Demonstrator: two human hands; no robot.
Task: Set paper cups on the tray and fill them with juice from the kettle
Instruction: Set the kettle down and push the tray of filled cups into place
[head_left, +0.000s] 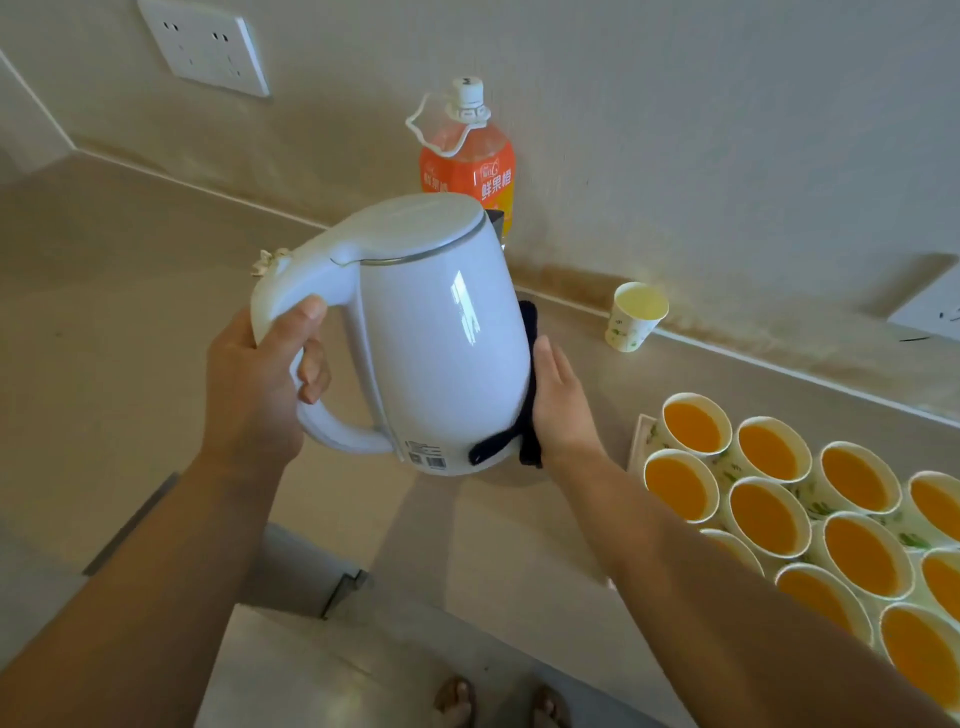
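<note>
1. The left hand (260, 384) is gripping the kettle (436, 332) by its handle, fingers curled right round it. It is holding the kettle tilted in the air above the counter (130, 312), left of the tray (640, 441).
2. The right hand (558, 400) is pressing a dark cloth (529, 436) flat against the kettle's lower side, fingers nearly straight, and is grasping nothing else that shows.
3. The cups (763, 514) on the tray are showing orange juice close to their rims. The filling therefore looks mostly done, and this step is probably a wipe of drips off the body.
4. The left grip is doing all the carrying, so it needs to be firm while the cloth is working downwards towards the base.
5. The spout is facing away, towards the bottle (467, 166), and is mostly hidden. Levelling the kettle would be guarding against a spill onto the counter.
6. The right forearm is passing just beside the full cups, so the elbow should be swinging wide of them.
7. A lone cup (636, 317) is standing apart by the wall, holding paler liquid.
</note>
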